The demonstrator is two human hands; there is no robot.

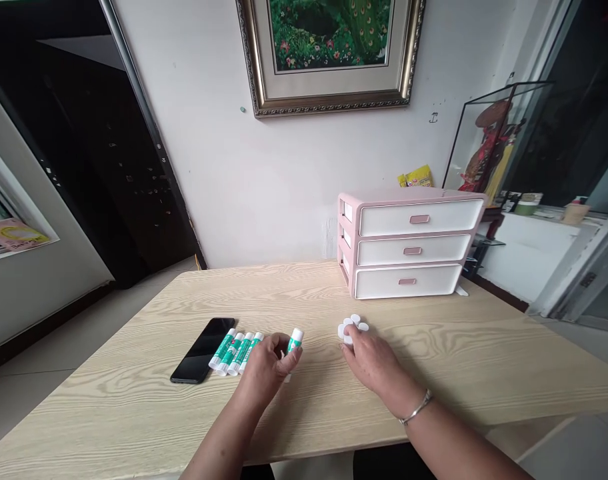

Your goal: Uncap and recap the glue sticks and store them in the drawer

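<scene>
My left hand [267, 369] is shut on an upright glue stick [295, 341] with a white and green body, and its lower end shows below my fingers. Several similar glue sticks [233, 353] lie side by side just left of that hand, next to a black smartphone [202, 351]. My right hand [370, 361] rests its fingertips on a small cluster of white caps [351, 327]. Those fingers hide part of the cluster, and I cannot tell whether they grip a cap. A thin bracelet [416, 407] circles my right wrist.
Everything lies on a light wood-grain table [304, 300]. At its back right stands a pink and white three-drawer organizer [409, 243], with a yellow packet [416, 177] behind it. A framed peacock picture [331, 53] hangs on the wall above. A glass display case [494, 143] stands to the right.
</scene>
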